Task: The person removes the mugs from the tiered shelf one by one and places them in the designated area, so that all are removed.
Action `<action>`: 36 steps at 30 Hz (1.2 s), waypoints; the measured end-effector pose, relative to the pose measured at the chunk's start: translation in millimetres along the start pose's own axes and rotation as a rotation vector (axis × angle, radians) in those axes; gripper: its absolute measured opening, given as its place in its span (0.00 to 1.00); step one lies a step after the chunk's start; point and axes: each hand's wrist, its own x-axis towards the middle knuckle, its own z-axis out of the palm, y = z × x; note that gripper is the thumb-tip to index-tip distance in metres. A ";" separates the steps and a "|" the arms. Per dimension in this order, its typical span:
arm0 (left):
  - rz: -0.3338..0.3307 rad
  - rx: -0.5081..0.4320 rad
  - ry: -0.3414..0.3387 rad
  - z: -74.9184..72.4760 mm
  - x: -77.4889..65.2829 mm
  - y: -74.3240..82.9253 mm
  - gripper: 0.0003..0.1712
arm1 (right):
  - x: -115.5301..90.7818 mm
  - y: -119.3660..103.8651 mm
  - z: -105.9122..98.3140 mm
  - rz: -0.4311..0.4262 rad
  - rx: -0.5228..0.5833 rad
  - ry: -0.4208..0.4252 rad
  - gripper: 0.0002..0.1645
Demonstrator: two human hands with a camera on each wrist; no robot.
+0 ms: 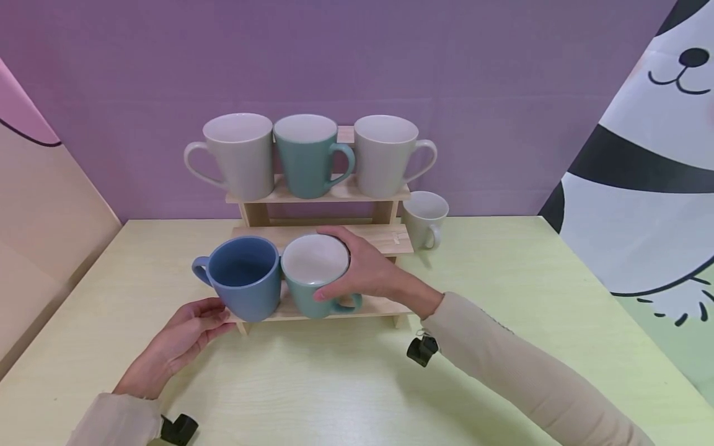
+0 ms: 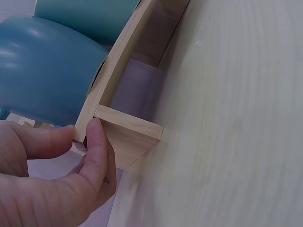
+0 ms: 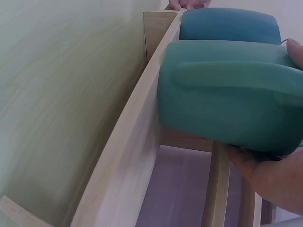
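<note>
In the head view my right hand [image 1: 362, 263] grips a green mug [image 1: 304, 297] with a white inside, thumb in front and fingers behind. The mug stands on the lowest step of a wooden rack [image 1: 379, 306], its handle to the right. Just left of it on that step is a blue mug [image 1: 248, 297], handle to the left. My left hand [image 1: 186, 337] pinches the left end of the step, below the blue mug. The left wrist view shows the thumb [image 2: 52, 143] on top of the board and the fingers under it.
On the rack's upper step stand a white mug [image 1: 248, 161], a green mug [image 1: 304, 161] and another white mug [image 1: 382, 161]. A further white mug [image 1: 425, 214] is on the table [image 1: 502, 279] behind the rack's right side. A purple backdrop [image 1: 474, 93] rises behind.
</note>
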 end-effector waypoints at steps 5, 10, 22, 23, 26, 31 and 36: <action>0.001 0.003 -0.004 0.6 0.1 0.7 0.30 | -2.2 0.2 -2.5 -0.005 -0.002 0.004 0.58; -0.005 0.025 0.005 1.3 -0.8 0.4 0.31 | -4.6 0.3 -4.8 0.002 0.005 0.003 0.58; 0.010 0.019 -0.013 0.9 0.9 1.2 0.29 | -14.5 1.0 -17.1 0.011 -0.054 0.019 0.57; 0.009 0.019 -0.013 0.8 0.9 1.1 0.29 | -15.2 1.5 -18.3 0.016 -0.058 0.022 0.57; 0.008 0.022 -0.015 0.5 1.2 0.9 0.29 | -17.7 2.9 -21.6 0.028 -0.083 0.034 0.58; 0.004 0.021 -0.014 0.5 0.8 0.1 0.30 | -21.9 5.7 -26.4 0.023 -0.116 0.053 0.59; -0.008 0.011 -0.005 -0.1 -1.0 -0.5 0.31 | -26.7 8.6 -31.5 0.028 -0.121 0.072 0.60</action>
